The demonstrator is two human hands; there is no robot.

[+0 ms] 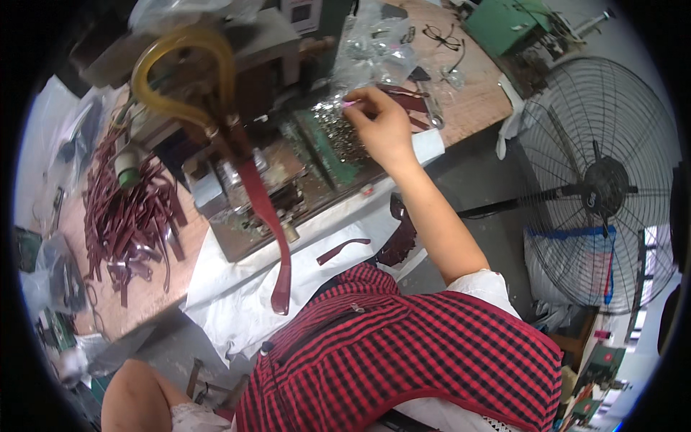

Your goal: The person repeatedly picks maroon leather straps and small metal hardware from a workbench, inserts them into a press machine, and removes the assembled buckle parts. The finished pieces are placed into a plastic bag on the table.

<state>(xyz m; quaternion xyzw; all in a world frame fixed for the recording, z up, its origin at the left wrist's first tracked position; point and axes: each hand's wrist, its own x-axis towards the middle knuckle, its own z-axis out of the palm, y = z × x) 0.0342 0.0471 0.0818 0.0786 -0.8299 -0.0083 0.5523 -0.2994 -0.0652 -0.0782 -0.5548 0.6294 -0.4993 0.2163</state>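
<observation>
My right hand (385,129) reaches over a heap of tiny metal parts (338,133) in a green tray on the machine. Its fingers are bent and drawn together; a small pink spot shows at the fingertips, and what they hold, if anything, is too small to make out. A dark red eyeglass temple (268,209) juts from the machine toward me, below a yellowish loop (183,39). Another temple (343,250) lies on the white cloth (245,302) in front of the machine. At the lower left a bent arm (140,399) with a white sleeve edge shows; my left hand is out of view.
Many dark red temples (133,223) are heaped on the left table. Plastic bags (371,47) and black spectacle frames (443,36) lie at the back right, near a green machine (507,29). A large caged fan (604,183) stands at the right.
</observation>
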